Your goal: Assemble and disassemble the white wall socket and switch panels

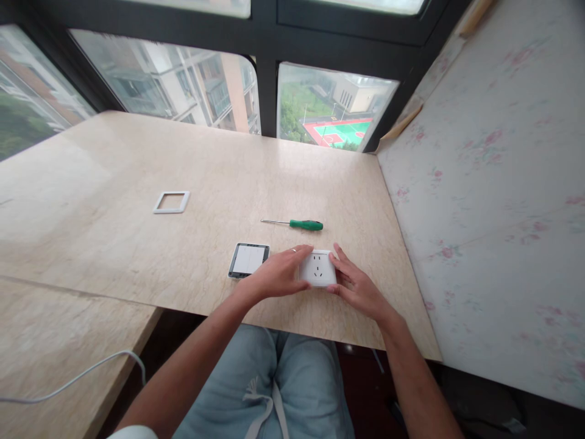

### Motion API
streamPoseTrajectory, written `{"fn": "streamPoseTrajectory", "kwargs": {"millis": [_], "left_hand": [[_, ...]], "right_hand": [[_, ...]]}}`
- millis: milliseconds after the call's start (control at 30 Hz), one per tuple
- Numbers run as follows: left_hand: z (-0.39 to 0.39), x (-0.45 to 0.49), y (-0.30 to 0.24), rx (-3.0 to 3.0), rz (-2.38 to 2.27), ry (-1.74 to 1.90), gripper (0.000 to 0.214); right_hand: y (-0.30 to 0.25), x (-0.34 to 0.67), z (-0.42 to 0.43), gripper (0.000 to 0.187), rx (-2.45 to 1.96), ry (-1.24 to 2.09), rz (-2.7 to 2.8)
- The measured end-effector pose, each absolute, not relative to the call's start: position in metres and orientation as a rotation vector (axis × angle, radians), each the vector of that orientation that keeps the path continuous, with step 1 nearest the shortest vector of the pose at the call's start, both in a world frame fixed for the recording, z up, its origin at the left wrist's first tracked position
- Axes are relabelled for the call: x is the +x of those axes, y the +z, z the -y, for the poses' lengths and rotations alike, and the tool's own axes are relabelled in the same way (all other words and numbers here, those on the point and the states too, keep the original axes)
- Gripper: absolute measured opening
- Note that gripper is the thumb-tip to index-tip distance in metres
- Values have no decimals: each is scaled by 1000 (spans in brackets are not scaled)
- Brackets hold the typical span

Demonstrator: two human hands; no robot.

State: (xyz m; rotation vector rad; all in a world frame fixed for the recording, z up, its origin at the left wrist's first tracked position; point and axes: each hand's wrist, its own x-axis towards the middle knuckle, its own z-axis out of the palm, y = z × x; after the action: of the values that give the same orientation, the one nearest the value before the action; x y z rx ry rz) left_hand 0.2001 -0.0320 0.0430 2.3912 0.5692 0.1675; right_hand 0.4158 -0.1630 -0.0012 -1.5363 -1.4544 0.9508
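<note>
A white wall socket (318, 270) with several pin slots faces up near the front of the stone counter. My left hand (287, 271) grips its left side, thumb at the near edge and fingers at the far edge. Along the right side, my right hand (355, 281) holds it with curved fingers and thumb. Just left of my left hand lies a switch panel (248, 260) with a white middle and a dark grey surround, partly covered by that hand. Beyond the socket rests a screwdriver (305, 225) with a green handle, its shaft pointing left.
A white rectangular frame (172, 210) lies farther left on the counter (219, 171). Windows with dark frames (269, 91) border the far side, and a flowered wall (489, 201) rises on the right. A white cable (82, 377) crosses the lower ledge at left.
</note>
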Motion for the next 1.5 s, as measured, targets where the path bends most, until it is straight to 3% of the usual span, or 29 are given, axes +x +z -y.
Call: {"fn": "streamPoseTrajectory", "kwargs": {"millis": [533,933,1267,1500], "left_hand": [[43,195,29,2310,-541,218,77],[67,197,7,2067,-765,419,104],[78,218,-4,1998,-789,671,98],[88,288,-11,2022,-593,670,96]], "right_hand": [[15,414,159,72,-1668,785,1705],[-6,417,165,71,-1626,721,1789],[-24,392,209,67,-1756,560,1273],[-39,389,260,63,-1862,244,814]]}}
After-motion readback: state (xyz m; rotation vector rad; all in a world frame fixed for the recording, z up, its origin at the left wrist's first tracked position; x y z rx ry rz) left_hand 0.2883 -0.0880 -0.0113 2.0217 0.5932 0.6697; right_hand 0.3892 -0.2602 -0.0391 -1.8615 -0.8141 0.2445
